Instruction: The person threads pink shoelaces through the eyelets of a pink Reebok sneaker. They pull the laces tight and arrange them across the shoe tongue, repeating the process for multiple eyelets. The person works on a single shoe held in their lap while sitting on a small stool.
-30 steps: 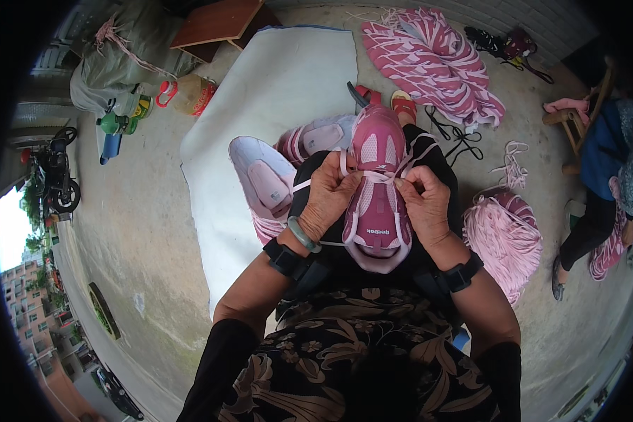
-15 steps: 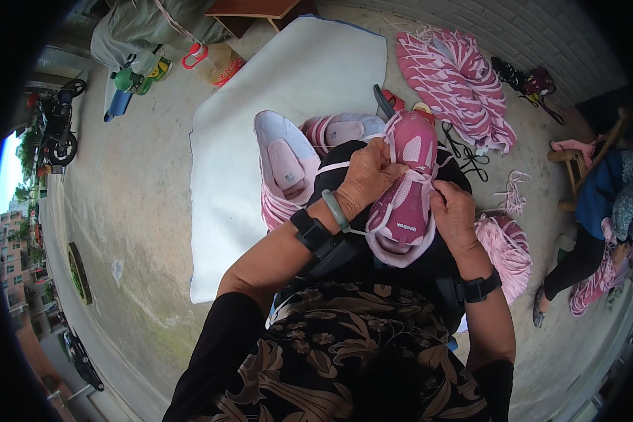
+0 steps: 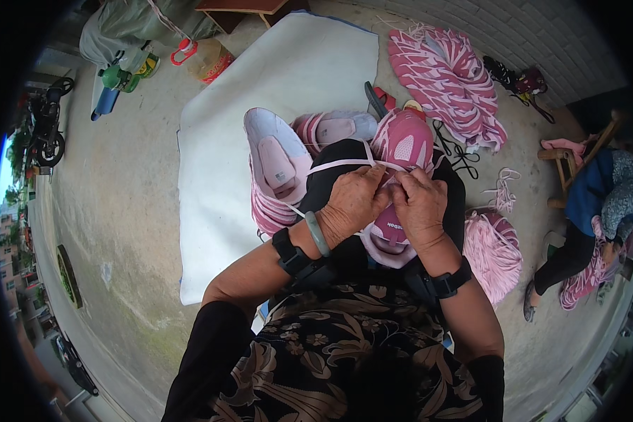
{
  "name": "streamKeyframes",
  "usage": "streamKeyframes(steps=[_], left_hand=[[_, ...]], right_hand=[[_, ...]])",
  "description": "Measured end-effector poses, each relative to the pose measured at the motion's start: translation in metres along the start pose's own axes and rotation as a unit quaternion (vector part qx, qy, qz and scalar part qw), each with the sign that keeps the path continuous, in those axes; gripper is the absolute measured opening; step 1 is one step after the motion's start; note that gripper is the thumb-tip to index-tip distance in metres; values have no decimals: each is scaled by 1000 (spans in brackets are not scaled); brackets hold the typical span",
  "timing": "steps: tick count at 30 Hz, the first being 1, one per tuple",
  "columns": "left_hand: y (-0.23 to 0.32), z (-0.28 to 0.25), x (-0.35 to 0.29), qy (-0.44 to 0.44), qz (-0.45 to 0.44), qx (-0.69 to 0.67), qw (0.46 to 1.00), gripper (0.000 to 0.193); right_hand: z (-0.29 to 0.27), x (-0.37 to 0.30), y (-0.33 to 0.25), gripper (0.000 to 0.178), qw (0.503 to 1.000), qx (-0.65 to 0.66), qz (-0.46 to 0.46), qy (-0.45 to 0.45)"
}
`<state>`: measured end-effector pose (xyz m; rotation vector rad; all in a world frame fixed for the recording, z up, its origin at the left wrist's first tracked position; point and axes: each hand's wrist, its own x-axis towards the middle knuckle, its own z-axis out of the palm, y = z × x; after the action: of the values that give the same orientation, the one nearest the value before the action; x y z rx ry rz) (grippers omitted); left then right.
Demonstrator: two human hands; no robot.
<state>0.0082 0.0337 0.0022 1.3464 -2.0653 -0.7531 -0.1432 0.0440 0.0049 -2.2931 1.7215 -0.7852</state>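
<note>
On my lap rests a dark pink shoe upper, its toe end away from me and its tongue and padded opening nearest my body. My left hand pinches a pale pink shoelace over the middle of the upper; the lace trails off leftward across my dark trouser leg. Right beside it, my right hand is closed with thumb and fingers at the same spot, pinching the lace. The fingertips of both hands almost touch and hide the eyelets between them.
Pink striped stacks of uppers lie on a white sheet to the left. A long laced stack sits at the far right, a bundle of laces by my right knee. Another person sits at the right.
My right hand has moved left and inward from the upper's right edge to meet my left hand over the middle. A stretch of lace now shows left of the upper.
</note>
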Motion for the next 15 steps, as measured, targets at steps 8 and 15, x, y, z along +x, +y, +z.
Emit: streamKeyframes(steps=[8, 15], left_hand=[[-5, 2, 4, -4, 41, -71, 997, 34], [8, 7, -3, 5, 34, -9, 999, 32]], right_hand=[[6, 2, 5, 14, 998, -44, -40, 29], [-15, 3, 1, 6, 980, -109, -158, 47]])
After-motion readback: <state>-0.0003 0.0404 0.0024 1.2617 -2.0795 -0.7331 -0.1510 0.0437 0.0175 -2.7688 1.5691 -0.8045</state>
